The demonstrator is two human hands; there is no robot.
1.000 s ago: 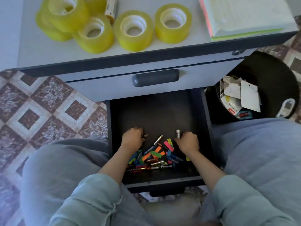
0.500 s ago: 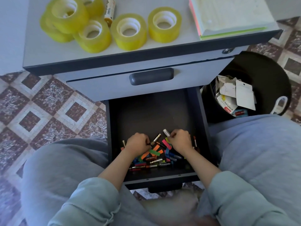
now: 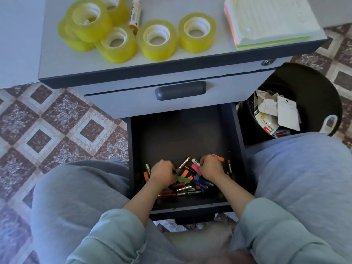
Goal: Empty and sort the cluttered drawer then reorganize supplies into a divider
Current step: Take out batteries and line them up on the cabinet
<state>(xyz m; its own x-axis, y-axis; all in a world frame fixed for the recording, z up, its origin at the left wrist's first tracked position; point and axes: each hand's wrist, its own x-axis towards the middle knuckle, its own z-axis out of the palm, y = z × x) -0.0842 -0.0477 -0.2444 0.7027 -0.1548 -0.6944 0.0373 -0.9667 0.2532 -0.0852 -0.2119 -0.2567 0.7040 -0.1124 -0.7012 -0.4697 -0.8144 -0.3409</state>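
Head view. The lower drawer of a grey cabinet stood pulled out between the person's knees. Its dark floor was bare at the back, and the supplies lay heaped at the front: loose batteries mixed with coloured paper tabs.

The left hand lay knuckles-up on the left of the heap. Its fingers were curled and pinched the lower end of a gold-capped battery that slanted up and away. The right hand lay on the right of the heap, its fingers curled round one end of a white battery. The two hands were near each other but apart.

Above, the upper drawer was closed, its dark handle facing the camera. On the counter stood a group of yellow tape rolls, some of them stacked, with a lone battery beside them. A pad of paper lay at the right corner. A black bin holding torn packaging stood on the tiled floor to the right of the cabinet.
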